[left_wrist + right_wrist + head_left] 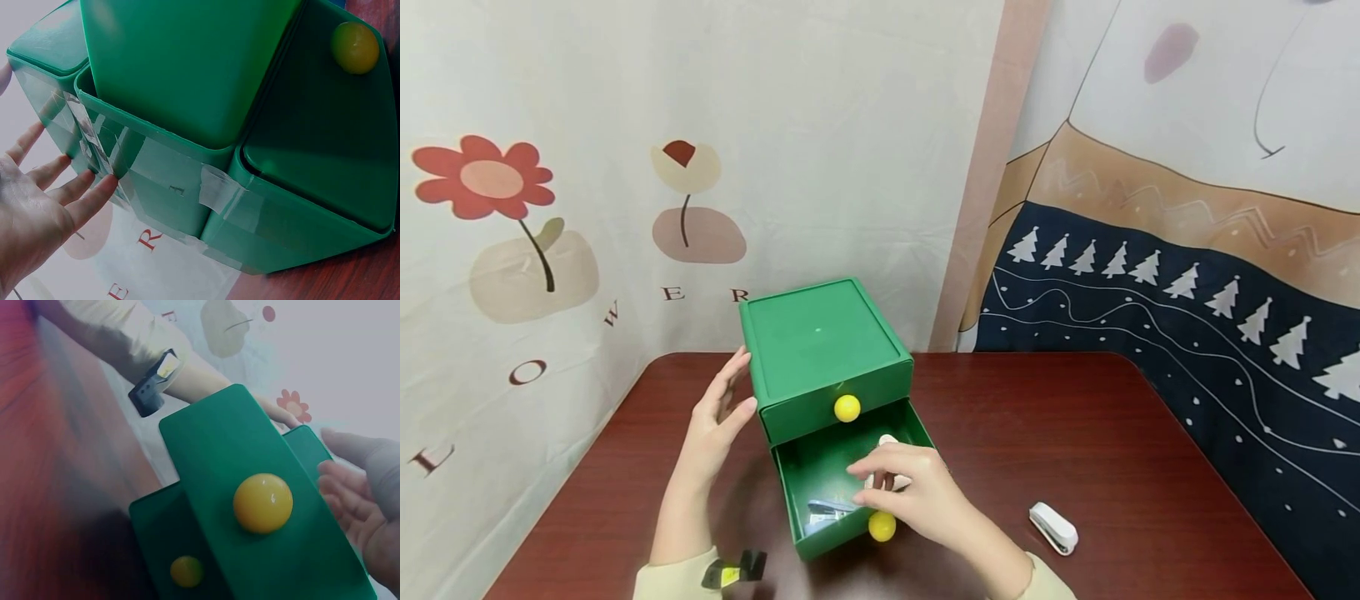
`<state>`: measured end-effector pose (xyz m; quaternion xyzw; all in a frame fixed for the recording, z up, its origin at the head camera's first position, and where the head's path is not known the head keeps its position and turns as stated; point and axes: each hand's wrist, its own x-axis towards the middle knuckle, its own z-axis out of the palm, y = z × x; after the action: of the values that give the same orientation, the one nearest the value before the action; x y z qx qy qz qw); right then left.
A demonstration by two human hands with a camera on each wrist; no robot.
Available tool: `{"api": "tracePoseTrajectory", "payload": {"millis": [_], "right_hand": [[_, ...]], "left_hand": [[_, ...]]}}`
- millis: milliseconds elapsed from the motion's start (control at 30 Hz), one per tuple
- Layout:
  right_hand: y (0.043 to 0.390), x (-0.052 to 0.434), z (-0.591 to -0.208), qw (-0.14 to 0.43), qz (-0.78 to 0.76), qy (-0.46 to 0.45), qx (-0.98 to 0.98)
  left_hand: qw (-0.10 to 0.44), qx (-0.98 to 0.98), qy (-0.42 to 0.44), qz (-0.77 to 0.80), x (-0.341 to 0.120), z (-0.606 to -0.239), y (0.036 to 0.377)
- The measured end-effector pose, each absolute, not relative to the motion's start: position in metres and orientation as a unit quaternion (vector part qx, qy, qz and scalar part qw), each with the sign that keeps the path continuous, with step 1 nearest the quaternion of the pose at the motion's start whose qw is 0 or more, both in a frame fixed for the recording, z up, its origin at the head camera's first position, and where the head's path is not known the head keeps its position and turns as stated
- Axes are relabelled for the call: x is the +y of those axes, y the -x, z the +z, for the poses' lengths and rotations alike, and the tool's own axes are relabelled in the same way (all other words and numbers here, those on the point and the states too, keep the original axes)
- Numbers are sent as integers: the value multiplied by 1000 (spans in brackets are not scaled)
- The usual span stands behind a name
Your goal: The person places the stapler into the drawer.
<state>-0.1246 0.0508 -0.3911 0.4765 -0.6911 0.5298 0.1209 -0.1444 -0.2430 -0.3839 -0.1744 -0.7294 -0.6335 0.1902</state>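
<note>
A green two-drawer box (820, 342) stands on a dark red table (1075, 433). Its upper drawer is closed and has a yellow knob (847, 407). The lower drawer (808, 475) is pulled out, with its yellow knob (882, 526) at the front. My left hand (722, 417) rests with straight fingers (87, 194) against the box's taped left side (162, 181). My right hand (868, 485) hovers over the open drawer, fingers (340, 487) loosely curled and holding nothing I can see. A white object (887, 439) peeks out behind it. A blue and silver item (823, 510) lies in the drawer.
A white stapler (1054, 527) lies on the table to the right of the box. Printed fabric hangs close behind the table: a flower pattern (482, 179) on the left, dark blue with white trees (1187, 283) on the right.
</note>
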Motion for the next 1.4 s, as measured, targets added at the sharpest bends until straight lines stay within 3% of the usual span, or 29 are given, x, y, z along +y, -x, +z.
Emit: {"api": "tracePoseTrajectory", "payload": {"millis": [100,300,567,867,1133,1400], "right_hand": [[119,59,-391,161,540,-500,-657],[109,74,-388,173,544,-519,-635],[123,88,-431,149,520,-544,-642],[128,92,-451,136,499,-551,-655],[117,84,-447,87,551,-525,-643],[107,78,-424,76,555,-501,-660]], "left_hand": [[191,-729,177,-633,-243,-384,145],[195,-724,182,-636,-244,-385,146],[195,-727,177,-634,-244,-384,146],[189,-733,169,-631,-242,-384,146],[194,-732,174,-630,-242,-384,146],[191,-737,166,-627,-242,-384,145]]}}
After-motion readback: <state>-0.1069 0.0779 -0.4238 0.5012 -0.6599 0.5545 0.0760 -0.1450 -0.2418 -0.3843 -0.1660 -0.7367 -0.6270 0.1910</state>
